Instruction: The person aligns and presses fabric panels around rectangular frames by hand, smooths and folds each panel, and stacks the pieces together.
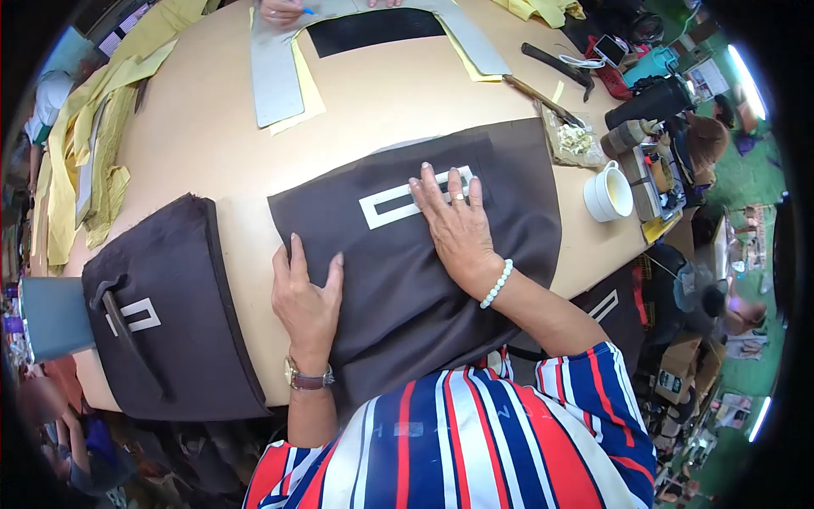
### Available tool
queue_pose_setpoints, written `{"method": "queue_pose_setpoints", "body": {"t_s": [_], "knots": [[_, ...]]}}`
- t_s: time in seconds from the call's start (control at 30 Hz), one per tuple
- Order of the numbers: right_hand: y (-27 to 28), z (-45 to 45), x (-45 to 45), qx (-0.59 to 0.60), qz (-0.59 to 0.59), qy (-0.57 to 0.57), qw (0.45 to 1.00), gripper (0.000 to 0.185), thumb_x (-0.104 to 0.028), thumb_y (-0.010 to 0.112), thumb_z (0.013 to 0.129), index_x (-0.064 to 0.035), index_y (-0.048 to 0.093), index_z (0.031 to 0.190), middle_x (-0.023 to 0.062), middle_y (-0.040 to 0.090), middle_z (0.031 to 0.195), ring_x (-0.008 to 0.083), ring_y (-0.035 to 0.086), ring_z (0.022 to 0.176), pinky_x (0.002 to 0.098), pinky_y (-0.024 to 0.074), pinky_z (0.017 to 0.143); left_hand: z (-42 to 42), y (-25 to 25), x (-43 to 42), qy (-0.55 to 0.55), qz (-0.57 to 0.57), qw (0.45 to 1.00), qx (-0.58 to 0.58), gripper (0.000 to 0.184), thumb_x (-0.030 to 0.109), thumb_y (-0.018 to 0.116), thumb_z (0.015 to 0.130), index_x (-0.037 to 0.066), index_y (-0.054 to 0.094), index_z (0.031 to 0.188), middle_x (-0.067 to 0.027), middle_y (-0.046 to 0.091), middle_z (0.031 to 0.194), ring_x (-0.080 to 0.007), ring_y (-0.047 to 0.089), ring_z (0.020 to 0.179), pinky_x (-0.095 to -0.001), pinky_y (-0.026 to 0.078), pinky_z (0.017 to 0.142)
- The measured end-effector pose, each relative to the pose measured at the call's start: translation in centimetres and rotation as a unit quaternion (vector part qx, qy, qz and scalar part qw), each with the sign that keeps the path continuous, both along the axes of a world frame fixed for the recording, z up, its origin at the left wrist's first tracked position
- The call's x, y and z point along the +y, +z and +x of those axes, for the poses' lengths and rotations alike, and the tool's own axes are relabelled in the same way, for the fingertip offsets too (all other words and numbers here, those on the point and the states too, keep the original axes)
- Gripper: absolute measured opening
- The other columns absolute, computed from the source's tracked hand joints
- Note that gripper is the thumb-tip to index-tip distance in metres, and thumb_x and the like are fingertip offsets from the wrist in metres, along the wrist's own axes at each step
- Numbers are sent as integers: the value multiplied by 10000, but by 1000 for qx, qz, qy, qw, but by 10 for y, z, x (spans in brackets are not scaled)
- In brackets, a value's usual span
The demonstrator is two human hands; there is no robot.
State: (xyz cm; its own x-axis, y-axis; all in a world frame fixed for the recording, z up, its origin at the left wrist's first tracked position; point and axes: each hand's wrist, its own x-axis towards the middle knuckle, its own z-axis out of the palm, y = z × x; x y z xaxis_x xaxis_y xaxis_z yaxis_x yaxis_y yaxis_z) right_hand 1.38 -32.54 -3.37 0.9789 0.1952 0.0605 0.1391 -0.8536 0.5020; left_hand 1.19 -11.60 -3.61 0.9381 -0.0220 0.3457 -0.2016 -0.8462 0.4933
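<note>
A dark brown sheet of material [381,280] lies in front of me, wrinkled near my body. On it is a white rectangular frame-shaped piece [394,206]. My right hand [458,220] rests flat with its fingers spread over the right end of that white piece. At the sheet's left edge, my left hand [307,297] has its fingers apart and touches the material, holding nothing. To the left sits a stack of dark pieces [195,288] with a similar white frame [140,316] and a dark hammer-like tool [131,339] on top.
Across the table [212,127], another person's hands [284,12] are at a grey curved piece [278,85]. A hammer [560,68], a wooden-handled tool [543,100], a white cup [608,193] and a dark bottle [649,102] stand or lie at the right. Yellow sheets [93,153] lie at the left.
</note>
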Motion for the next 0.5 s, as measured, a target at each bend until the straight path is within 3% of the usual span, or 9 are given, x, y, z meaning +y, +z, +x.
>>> {"method": "queue_pose_setpoints", "body": {"t_s": [0.13,0.27,0.3,0.4,0.5], "knots": [[-3,1,22,8,8,26,1000,566,-217,458,847,-89,317,1381,121,253,1402,339,334,1228,488,242,1016,3,-3,15,-15,-154,988,28,393,56,617,761,-79,549,1123,-210,562,1009,-335,583,895,-365,468,771],[-2,3,41,12,9,51,999,555,-217,454,847,-88,329,1372,114,259,1400,331,342,1219,481,247,1010,-4,-3,32,31,-373,902,215,429,-19,570,804,-57,486,1223,-107,574,982,-94,571,764,-214,445,630],[-1,4,44,8,12,56,998,560,-210,464,837,-89,333,1368,109,266,1397,321,351,1210,471,255,1003,-6,-3,33,-1,-414,891,187,488,-27,557,820,-40,420,1289,-52,557,942,-22,512,724,-150,398,591],[0,5,46,10,33,71,997,568,-192,474,829,-104,325,1371,104,274,1394,312,352,1211,471,263,999,-21,13,38,-21,-428,880,206,537,-35,556,815,-43,373,1320,-49,553,937,-35,515,713,-157,406,595],[-4,5,40,17,87,98,991,558,-168,464,837,-140,322,1376,97,278,1399,320,334,1228,487,253,1008,-37,27,43,-35,-407,858,310,568,-29,543,818,-61,323,1340,-148,500,1231,-152,542,1023,-240,400,884]]}}
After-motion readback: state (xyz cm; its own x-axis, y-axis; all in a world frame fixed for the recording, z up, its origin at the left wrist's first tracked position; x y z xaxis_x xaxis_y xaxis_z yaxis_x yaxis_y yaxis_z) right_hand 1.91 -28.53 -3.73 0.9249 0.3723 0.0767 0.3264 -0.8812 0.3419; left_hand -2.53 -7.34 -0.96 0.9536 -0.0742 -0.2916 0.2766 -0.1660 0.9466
